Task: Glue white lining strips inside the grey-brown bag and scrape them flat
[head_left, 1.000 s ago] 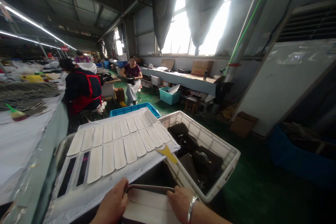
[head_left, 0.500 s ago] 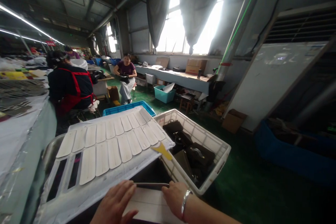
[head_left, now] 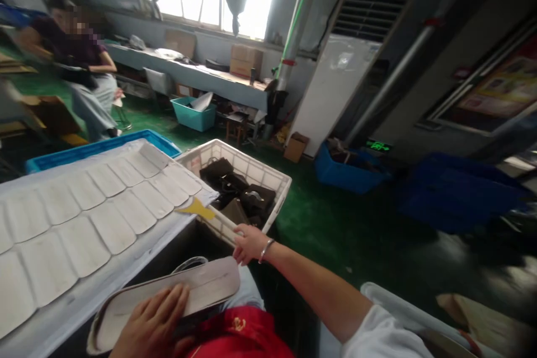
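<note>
Head view: board (head_left: 134, 263) covered in white is the landmark, with pale panels (head_left: 113, 226) in two rows, rounded ends towards the wearer. Seated co-worker (head_left: 75, 67) is beyond its far edge, a dark item at the hands. Blue tub (head_left: 159, 142) sits just behind the board. White crate (head_left: 245, 165) is beside the board's right end, dark cases (head_left: 216, 169) inside. Red apron (head_left: 247, 330) is on the near side of the board.

Oblong piece (head_left: 213, 285), pale face up with a raised rim, is at the board's near side, slanting, right end higher in view. Left hand (head_left: 151, 319) lies over its face, fingers close together; can't tell if they clamp it. Right hand (head_left: 249, 243) is at the piece's right end, near the crate rim, fingers partly curled; can't tell if they touch or pinch anything. Yellow tool (head_left: 197, 208) lies at the board's right corner, reaching towards the crate. Bracelet (head_left: 266, 250) is on the right wrist.

Step in hand, my read: steadying the piece with the left. Any shift of it calls for a firm left hold and its right end clear of the crate rim.
</note>
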### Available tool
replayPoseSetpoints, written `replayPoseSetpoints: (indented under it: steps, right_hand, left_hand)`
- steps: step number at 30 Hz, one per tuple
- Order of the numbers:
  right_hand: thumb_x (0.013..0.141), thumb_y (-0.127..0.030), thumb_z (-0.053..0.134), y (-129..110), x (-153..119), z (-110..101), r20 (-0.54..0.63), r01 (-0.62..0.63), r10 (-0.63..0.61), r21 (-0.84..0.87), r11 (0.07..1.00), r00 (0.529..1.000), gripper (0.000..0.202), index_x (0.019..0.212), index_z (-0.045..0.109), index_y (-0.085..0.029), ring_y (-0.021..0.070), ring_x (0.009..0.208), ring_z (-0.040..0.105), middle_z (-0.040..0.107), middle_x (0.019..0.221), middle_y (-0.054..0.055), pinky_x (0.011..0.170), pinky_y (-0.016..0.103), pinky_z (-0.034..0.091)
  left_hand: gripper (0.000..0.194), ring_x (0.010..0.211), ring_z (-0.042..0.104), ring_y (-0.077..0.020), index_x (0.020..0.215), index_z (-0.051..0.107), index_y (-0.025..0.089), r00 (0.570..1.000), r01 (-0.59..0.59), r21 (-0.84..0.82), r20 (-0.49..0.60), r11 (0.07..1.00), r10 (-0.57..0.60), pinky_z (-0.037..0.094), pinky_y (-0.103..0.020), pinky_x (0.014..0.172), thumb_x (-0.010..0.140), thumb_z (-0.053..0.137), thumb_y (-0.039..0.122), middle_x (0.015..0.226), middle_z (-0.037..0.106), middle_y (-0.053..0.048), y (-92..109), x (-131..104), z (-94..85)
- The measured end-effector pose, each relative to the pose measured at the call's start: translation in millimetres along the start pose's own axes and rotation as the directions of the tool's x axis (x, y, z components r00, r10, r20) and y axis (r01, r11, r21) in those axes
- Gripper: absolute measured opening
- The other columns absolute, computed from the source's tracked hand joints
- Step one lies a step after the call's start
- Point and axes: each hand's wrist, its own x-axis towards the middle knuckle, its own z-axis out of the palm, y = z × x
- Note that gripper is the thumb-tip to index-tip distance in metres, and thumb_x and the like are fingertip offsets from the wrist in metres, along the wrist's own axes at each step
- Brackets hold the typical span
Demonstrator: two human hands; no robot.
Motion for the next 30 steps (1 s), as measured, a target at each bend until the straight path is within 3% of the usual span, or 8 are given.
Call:
replayPoseSetpoints:
  steps: [4, 7, 12, 16, 19, 23, 26, 30]
  right_hand:
    - [0.094, -0.026, 0.036, 49, -21, 13, 0.165, -0.219, 0.163, 0.418, 0.882, 0.973, 0.038, 0.127, 0.026, -0.012, 0.0169, 0.055, 0.066, 0.059, 0.062, -0.002, 0.054, 0.031, 0.055]
    - [0.084, -0.037, 0.058, 66, -31, 31, 0.328, -0.291, 0.076, 0.682, 0.671, 0.942, 0.046, 0.116, 0.033, -0.016, 0.0167, 0.049, 0.064, 0.058, 0.064, -0.004, 0.048, 0.03, 0.054]
    - [0.064, -0.05, 0.074, 63, -38, 46, 0.501, -0.323, -0.104, 0.689, 0.649, 0.859, 0.048, 0.079, 0.046, -0.015, 0.0145, 0.052, 0.064, 0.059, 0.067, -0.002, 0.05, 0.024, 0.053]
    - [0.075, -0.057, 0.061, 51, -44, 46, 0.479, -0.319, 0.024, 0.547, 0.774, 0.877, 0.044, 0.081, 0.05, -0.015, 0.0115, 0.048, 0.061, 0.059, 0.061, -0.001, 0.047, 0.02, 0.048]
    - [0.08, -0.064, 0.046, 40, -42, 29, 0.209, -0.24, 0.186, 0.274, 0.931, 0.96, 0.05, 0.085, 0.053, -0.015, 0.0135, 0.049, 0.059, 0.06, 0.062, 0.002, 0.046, 0.022, 0.044]
    - [0.077, -0.062, 0.053, 6, -15, 7, -0.214, 0.061, -0.111, -0.228, 0.972, 0.971, 0.048, 0.095, 0.059, -0.018, 0.0186, 0.076, 0.062, 0.064, 0.085, 0.006, 0.064, 0.026, 0.045]
    - [0.076, -0.057, 0.057, -34, 14, 13, -0.071, 0.288, -0.362, -0.475, 0.832, 0.929, 0.046, 0.103, 0.062, -0.021, 0.0215, 0.085, 0.06, 0.062, 0.096, 0.008, 0.071, 0.03, 0.045]
    - [0.088, -0.037, 0.046, -78, 33, 29, 0.179, 0.43, -0.418, -0.627, 0.649, 0.891, 0.029, 0.087, 0.067, -0.016, 0.0213, 0.079, 0.061, 0.065, 0.084, 0.01, 0.065, 0.03, 0.046]
  left_hand:
    - [0.059, 0.091, 0.058, -0.0241, 0.121, 0.057, 0.021, 0.992, -0.099, 0.015, -0.071, 0.995, 0.1, 0.039, -0.031, 0.077, 0.075, 0.054, 0.058, 0.104, 0.068, -0.007, -8, 7, 7.2]
    - [0.065, 0.09, 0.059, -0.0233, 0.129, 0.05, 0.022, 0.993, -0.105, 0.011, -0.046, 0.994, 0.105, 0.039, -0.031, 0.075, 0.075, 0.055, 0.057, 0.104, 0.068, -0.005, -10, 9, 11.1]
    - [0.067, 0.096, 0.057, -0.0251, 0.131, 0.047, 0.019, 0.997, -0.077, -0.017, 0.03, 0.997, 0.077, 0.038, -0.033, 0.077, 0.075, 0.057, 0.054, 0.109, 0.066, -0.007, -11, 5, 7.8]
    - [0.062, 0.102, 0.054, -0.025, 0.127, 0.049, 0.014, 0.996, -0.035, -0.045, 0.085, 0.998, 0.039, 0.037, -0.034, 0.084, 0.077, 0.059, 0.049, 0.115, 0.063, -0.01, -10, 5, -3.7]
    - [0.056, 0.103, 0.054, -0.0247, 0.124, 0.051, 0.015, 0.993, -0.025, -0.044, 0.112, 0.999, 0.029, 0.037, -0.034, 0.086, 0.08, 0.057, 0.048, 0.115, 0.062, -0.01, -8, 6, -8.0]
    - [0.051, 0.103, 0.054, -0.0249, 0.124, 0.052, 0.016, 0.99, 0.03, -0.041, 0.141, 0.999, -0.024, 0.037, -0.036, 0.085, 0.083, 0.054, 0.046, 0.115, 0.062, -0.01, -5, 7, -11.2]
    - [0.049, 0.104, 0.053, -0.0248, 0.125, 0.05, 0.015, 0.985, 0.039, -0.059, 0.168, 0.998, -0.029, 0.038, -0.037, 0.086, 0.085, 0.05, 0.044, 0.116, 0.061, -0.011, -3, 8, -15.5]
    - [0.046, 0.101, 0.055, -0.0261, 0.121, 0.054, 0.012, 0.99, 0.051, -0.055, 0.138, 0.997, -0.044, 0.042, -0.039, 0.083, 0.086, 0.048, 0.042, 0.112, 0.063, -0.013, -2, 8, -16.4]
